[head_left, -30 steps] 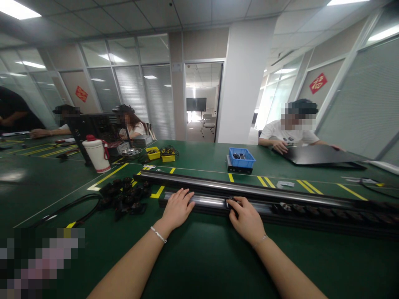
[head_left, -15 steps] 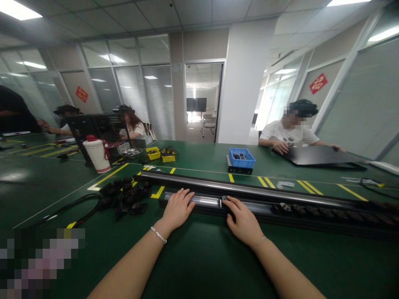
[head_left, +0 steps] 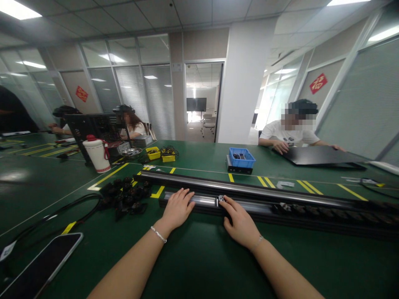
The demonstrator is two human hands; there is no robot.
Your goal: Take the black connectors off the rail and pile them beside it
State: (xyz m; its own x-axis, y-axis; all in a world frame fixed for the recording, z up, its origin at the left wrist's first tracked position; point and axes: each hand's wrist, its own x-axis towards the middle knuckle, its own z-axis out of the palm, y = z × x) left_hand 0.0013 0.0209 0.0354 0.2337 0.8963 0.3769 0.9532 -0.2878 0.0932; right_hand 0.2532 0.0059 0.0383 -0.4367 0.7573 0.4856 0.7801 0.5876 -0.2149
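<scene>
A long dark rail (head_left: 204, 201) with a shiny inner channel lies across the green table. My left hand (head_left: 177, 209) lies flat over its left end, fingers stretched out. Over the middle of the channel, my right hand (head_left: 241, 222) rests its fingertips on a small silvery piece (head_left: 221, 198), the thumb held apart below. The piece is partly hidden by the fingers, and its exact kind cannot be made out. Farther right, a row of dark small parts (head_left: 311, 211) sits along the same rail.
Behind runs a second long bar (head_left: 224, 182). A heap of black parts (head_left: 126, 195), cables (head_left: 77, 205) and a phone (head_left: 43, 265) lie left. Beyond are a white tumbler (head_left: 96, 155), yellow bins (head_left: 168, 157) and a blue bin (head_left: 242, 158). A co-worker (head_left: 289, 135) handles a dark panel.
My right hand has shifted slightly left along the rail, and the small silvery piece has moved left with it. My left hand has stayed in place.
</scene>
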